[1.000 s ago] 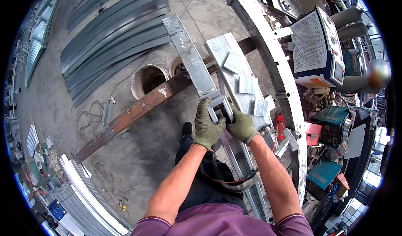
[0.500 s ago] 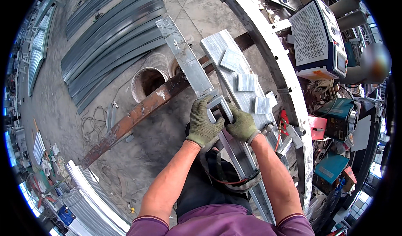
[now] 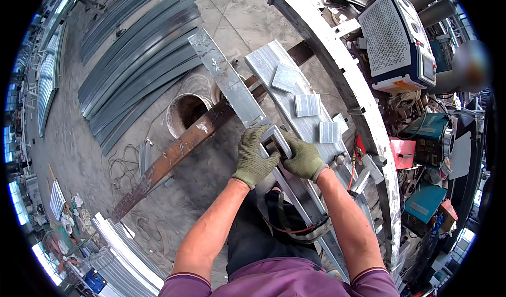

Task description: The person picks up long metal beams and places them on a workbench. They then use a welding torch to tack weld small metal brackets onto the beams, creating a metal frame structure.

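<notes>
Left hand (image 3: 254,157) and right hand (image 3: 302,157), both gloved, closed around near end of metal tube (image 3: 232,83). Tube resting across rusty beam (image 3: 179,152), beside bucket (image 3: 187,112).

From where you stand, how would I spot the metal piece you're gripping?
Find the rusty brown beam slanting across the concrete floor. A long galvanised rectangular tube lies over it, its near end clasped by both gloved hands. Unlike the curved grey strips nearby, it is straight and hollow.
</notes>
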`<state>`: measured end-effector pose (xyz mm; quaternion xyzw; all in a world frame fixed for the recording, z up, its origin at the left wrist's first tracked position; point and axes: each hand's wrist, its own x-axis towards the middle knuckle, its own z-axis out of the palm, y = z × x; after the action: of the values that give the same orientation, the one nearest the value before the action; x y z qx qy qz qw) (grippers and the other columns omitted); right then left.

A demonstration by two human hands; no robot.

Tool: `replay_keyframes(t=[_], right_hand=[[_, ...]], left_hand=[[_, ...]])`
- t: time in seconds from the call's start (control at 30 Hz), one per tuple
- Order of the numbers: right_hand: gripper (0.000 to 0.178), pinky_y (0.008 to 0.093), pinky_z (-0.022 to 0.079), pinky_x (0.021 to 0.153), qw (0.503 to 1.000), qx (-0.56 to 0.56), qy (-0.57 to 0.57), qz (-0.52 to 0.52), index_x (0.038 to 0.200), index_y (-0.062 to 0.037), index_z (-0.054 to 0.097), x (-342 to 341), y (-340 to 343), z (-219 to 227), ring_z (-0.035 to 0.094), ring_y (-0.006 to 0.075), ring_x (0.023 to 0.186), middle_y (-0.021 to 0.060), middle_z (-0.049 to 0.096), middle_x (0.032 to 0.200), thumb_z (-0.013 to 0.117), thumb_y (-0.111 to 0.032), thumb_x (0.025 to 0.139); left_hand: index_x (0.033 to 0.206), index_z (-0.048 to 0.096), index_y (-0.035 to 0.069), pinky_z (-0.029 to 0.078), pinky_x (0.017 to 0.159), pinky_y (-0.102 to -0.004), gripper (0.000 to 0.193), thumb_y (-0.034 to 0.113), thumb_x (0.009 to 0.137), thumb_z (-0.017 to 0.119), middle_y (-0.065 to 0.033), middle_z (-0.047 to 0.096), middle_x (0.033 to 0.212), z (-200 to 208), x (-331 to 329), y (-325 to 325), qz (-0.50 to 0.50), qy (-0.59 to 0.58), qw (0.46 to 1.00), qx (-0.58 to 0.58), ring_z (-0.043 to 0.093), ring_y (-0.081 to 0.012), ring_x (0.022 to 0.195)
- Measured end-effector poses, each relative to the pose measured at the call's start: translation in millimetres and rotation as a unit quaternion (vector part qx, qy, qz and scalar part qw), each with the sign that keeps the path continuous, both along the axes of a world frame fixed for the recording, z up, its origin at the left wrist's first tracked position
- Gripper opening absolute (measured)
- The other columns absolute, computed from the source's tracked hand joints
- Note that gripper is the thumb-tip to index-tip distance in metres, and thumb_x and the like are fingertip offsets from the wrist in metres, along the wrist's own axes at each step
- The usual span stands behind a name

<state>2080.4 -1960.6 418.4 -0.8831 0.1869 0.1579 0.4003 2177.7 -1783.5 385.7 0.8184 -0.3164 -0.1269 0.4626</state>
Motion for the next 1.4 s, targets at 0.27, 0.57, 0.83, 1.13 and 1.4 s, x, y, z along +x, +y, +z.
replay_keyframes(t=[0.27,0.57,0.83,1.13,1.4], right_hand=[[0.082,0.0534,0.053,0.098,0.986,-0.160,-0.034,-0.027,0.156,-0.0143,0.053,7.5,12.0,21.7,0.067,0.0452,0.113,0.0252,0.069,0.125,0.081,-0.029,0.081],[0.071,0.0521,0.056,0.095,0.993,-0.046,-0.100,0.050,0.149,-0.0111,0.056,42.7,6.9,27.3,0.068,0.0475,0.112,0.0231,0.066,0.132,0.079,-0.013,0.082],[0.069,0.0498,0.057,0.095,0.994,-0.022,-0.094,0.045,0.142,-0.0098,0.058,46.1,7.0,24.6,0.067,0.0463,0.114,0.0216,0.066,0.132,0.078,-0.005,0.076],[0.071,0.0479,0.057,0.097,0.992,0.002,-0.121,0.026,0.144,-0.0101,0.058,45.4,7.9,26.3,0.067,0.0456,0.118,0.0214,0.067,0.131,0.077,-0.003,0.076],[0.071,0.0489,0.056,0.101,0.994,0.001,-0.105,-0.033,0.146,-0.0058,0.059,33.2,8.0,14.4,0.066,0.0460,0.119,0.0265,0.067,0.131,0.076,-0.009,0.077]], left_hand=[[0.142,0.054,0.007,0.041,0.114,-0.0498,0.081,0.014,0.067,0.085,-0.0189,0.056,0.136,-3.4,-3.6,-0.2,0.023,0.020,0.999,0.016,0.053,-0.0405,0.129],[0.142,0.053,0.005,0.042,0.114,-0.0504,0.079,0.011,0.069,0.082,-0.0180,0.059,0.135,-1.4,-2.6,-3.1,0.038,0.002,0.999,-0.020,0.055,-0.0417,0.129],[0.156,0.033,-0.001,0.044,0.114,-0.0500,0.104,0.012,0.069,0.087,-0.0250,0.054,0.141,-8.1,-24.5,-5.2,0.165,0.056,0.982,-0.073,0.054,-0.0418,0.133],[0.148,0.045,-0.002,0.046,0.112,-0.0498,0.087,0.012,0.072,0.087,-0.0248,0.058,0.139,-8.0,-29.7,-2.5,0.163,0.042,0.984,-0.052,0.060,-0.0430,0.127],[0.137,0.053,0.001,0.049,0.105,-0.0477,0.072,0.007,0.072,0.085,-0.0215,0.062,0.127,0.2,-16.9,-2.6,0.122,0.031,0.991,-0.038,0.061,-0.0416,0.120]])
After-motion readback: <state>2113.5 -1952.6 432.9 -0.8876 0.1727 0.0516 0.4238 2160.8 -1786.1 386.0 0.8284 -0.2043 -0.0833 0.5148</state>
